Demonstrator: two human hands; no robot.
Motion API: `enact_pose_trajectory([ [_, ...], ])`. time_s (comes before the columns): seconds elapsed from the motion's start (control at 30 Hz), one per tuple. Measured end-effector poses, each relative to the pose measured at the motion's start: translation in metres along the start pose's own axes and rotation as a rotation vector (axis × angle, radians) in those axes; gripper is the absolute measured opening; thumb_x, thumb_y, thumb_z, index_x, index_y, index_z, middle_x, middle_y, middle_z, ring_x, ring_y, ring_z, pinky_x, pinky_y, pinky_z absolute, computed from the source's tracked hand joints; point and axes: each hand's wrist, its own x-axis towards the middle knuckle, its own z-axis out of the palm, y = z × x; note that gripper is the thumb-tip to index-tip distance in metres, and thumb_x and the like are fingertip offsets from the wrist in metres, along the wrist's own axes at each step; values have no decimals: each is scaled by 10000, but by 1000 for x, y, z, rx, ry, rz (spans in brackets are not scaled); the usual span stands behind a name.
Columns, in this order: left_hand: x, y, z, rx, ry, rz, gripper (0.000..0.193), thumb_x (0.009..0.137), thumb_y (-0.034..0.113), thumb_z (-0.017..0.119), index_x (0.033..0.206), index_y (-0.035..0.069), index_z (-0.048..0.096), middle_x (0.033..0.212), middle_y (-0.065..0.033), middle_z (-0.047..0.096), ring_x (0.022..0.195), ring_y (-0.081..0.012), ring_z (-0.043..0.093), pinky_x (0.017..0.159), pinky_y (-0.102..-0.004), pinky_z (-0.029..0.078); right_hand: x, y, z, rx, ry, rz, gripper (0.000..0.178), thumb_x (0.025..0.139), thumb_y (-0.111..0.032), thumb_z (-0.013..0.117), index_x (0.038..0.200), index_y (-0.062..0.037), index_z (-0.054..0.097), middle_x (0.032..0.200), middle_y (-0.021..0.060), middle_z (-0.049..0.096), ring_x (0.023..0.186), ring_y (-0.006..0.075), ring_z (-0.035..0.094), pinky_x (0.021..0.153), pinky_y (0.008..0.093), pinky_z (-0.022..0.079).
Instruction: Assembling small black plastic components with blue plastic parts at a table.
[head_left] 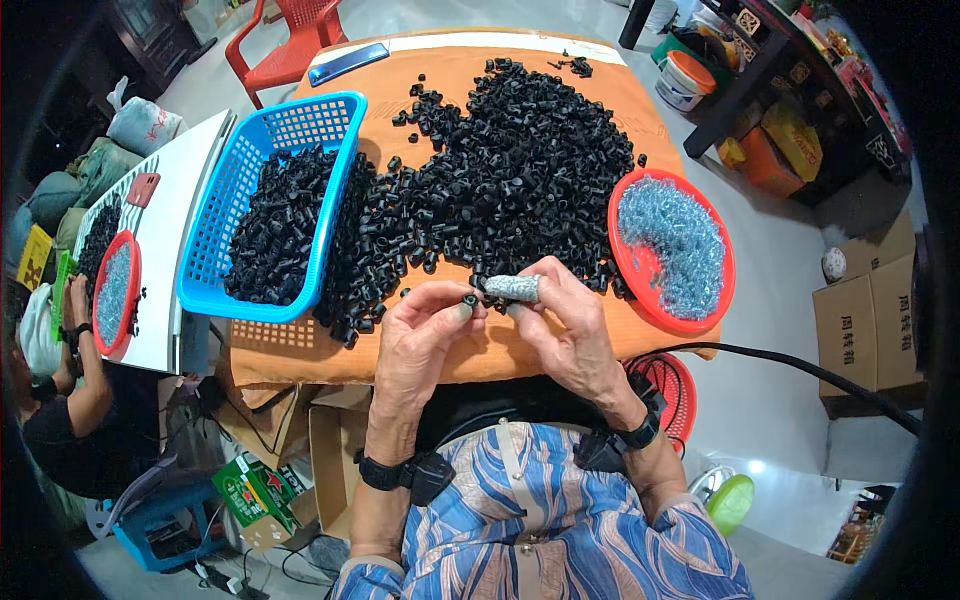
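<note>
Head view shows the wearer's two hands meeting just above the near edge of the surface (560, 367), which is covered in orange cloth. The left hand (430, 325) pinches a small black plastic part (469, 299) between thumb and fingertip. Beside it, the right hand (570, 325) has its fingers curled, with a grey wrap (512, 288) apparently around its forefinger; I cannot tell whether it grips anything.

The step in hand looks like close fingertip work on that single part. The next move likely calls for a steady left pinch and careful alignment of the right fingertips.

Past the hands, a loose pile of black parts (520, 150) spreads over the cloth. To its left stands a blue perforated basket (245, 312) partly filled with similar parts; to its right, a round red tray (728, 275) holds small clear pieces (690, 235). A phone (348, 64) lies near the far edge.

Around the room are a co-worker's arm (88, 395) at a white surface (160, 335) on the left, cardboard boxes (865, 320) on the right, and, farther off, a red plastic chair (290, 55) and an orange-rimmed bucket (683, 85).
</note>
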Motion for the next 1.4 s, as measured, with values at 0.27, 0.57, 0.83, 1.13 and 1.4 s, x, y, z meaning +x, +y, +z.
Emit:
enact_pose_trajectory([
  [0.27,-1,-5,7,102,26,-56,175,837,-14,644,1009,-26,609,881,-103,668,771,-155,662,745,-261,549,-5,0,2,569,136,482,125,835,-7,626,957,2,649,833,22,639,693,61,580,609,209,475],
  [0.57,-2,-3,16,156,21,-107,178,827,-18,654,998,-30,609,876,-104,668,762,-151,665,742,-257,550,-10,6,4,591,180,570,103,820,-44,678,920,-23,694,740,-16,652,603,19,548,529,170,429],
  [0.83,-3,-2,18,186,41,-85,190,815,-9,670,992,-32,607,870,-107,663,733,-160,661,697,-252,552,-8,-3,6,502,184,486,108,826,-25,668,931,-2,685,824,-10,658,740,29,582,652,186,479],
  [1.13,-2,-2,18,254,62,-78,188,820,-22,657,1003,-50,625,896,-111,667,738,-148,657,696,-246,557,-6,0,10,471,207,408,76,797,1,641,871,19,651,788,0,641,730,46,585,644,201,482],
  [1.4,-6,6,29,426,112,12,122,824,-32,648,942,-60,662,911,-111,670,743,-137,649,685,-240,548,-3,3,8,260,138,286,85,760,-17,640,829,21,607,759,32,639,689,58,587,608,217,476],
])
